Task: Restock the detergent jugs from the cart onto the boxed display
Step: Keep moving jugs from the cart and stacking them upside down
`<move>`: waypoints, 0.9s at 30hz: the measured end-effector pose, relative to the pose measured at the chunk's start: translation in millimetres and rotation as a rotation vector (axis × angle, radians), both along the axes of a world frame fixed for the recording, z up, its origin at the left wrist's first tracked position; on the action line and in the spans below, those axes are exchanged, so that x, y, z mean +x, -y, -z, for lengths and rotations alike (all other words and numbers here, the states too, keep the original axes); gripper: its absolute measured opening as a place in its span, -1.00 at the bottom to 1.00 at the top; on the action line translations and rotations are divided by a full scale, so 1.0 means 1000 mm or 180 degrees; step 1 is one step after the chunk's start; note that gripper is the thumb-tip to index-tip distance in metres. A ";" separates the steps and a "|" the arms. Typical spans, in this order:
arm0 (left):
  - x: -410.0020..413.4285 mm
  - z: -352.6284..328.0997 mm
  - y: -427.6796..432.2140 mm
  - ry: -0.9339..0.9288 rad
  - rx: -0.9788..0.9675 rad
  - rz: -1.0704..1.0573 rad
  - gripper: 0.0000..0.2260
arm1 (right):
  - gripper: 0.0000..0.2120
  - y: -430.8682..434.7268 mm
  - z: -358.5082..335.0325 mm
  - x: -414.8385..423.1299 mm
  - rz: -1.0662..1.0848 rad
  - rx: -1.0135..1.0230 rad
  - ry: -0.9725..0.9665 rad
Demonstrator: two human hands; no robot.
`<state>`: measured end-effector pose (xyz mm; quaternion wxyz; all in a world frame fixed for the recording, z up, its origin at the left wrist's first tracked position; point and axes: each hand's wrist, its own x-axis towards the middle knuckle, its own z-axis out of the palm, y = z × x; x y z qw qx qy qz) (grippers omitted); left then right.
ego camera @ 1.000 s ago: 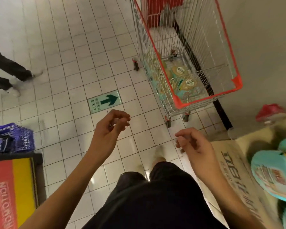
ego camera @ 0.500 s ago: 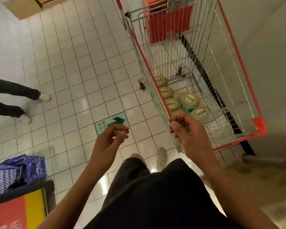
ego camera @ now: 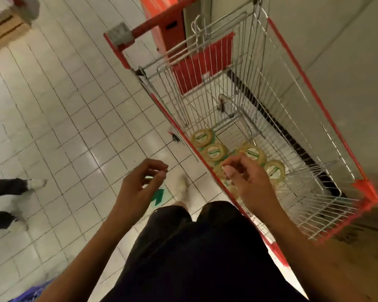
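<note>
Detergent jugs (ego camera: 214,152) stand upright, caps up, low in the cart (ego camera: 309,88) at twelve o'clock just beyond the right hand (ego camera: 247,184), loosely curled and empty, nearer than the likewise empty left hand (ego camera: 140,184)

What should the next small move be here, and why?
Probably lower the right hand into the cart and grip the nearest of the jugs by its top. Both hands hold nothing; the right hovers over the capped jugs in the cart bottom, while the left hand is outside, over the tiled floor.
</note>
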<state>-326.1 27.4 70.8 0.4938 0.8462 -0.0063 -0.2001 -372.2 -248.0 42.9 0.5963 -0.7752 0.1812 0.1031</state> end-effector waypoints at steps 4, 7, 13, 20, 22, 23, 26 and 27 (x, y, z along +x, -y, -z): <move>0.095 0.004 0.017 -0.0004 0.0098 0.0801 -0.88 | -0.89 -0.011 0.012 0.032 0.0431 0.0039 -0.0163; 0.153 0.018 0.046 -0.0008 0.0184 0.1495 -0.90 | -0.96 -0.007 0.031 0.054 0.0692 0.0034 -0.0367; 0.228 0.106 0.123 -0.0221 0.1030 0.2482 -0.72 | -0.86 0.023 0.109 0.106 0.0328 -0.0497 -0.0968; 0.269 0.249 0.179 -0.0732 0.1946 0.2487 -0.49 | -0.39 0.048 0.239 0.162 -0.1007 -0.1302 -0.1527; 0.279 0.294 0.187 -0.0856 0.2269 0.2544 -0.40 | -0.27 0.053 0.277 0.175 -0.1218 -0.1569 -0.1573; 0.283 0.316 0.189 -0.0914 0.2453 0.2623 -0.33 | -0.22 0.055 0.298 0.181 -0.1290 -0.1707 -0.1546; 0.296 0.388 0.195 -0.0976 0.2922 0.2782 -0.17 | -0.08 0.056 0.361 0.192 -0.1698 -0.2039 -0.1546; 0.299 0.410 0.196 -0.0969 0.3051 0.2861 -0.15 | -0.06 0.054 0.381 0.195 -0.1827 -0.2059 -0.1553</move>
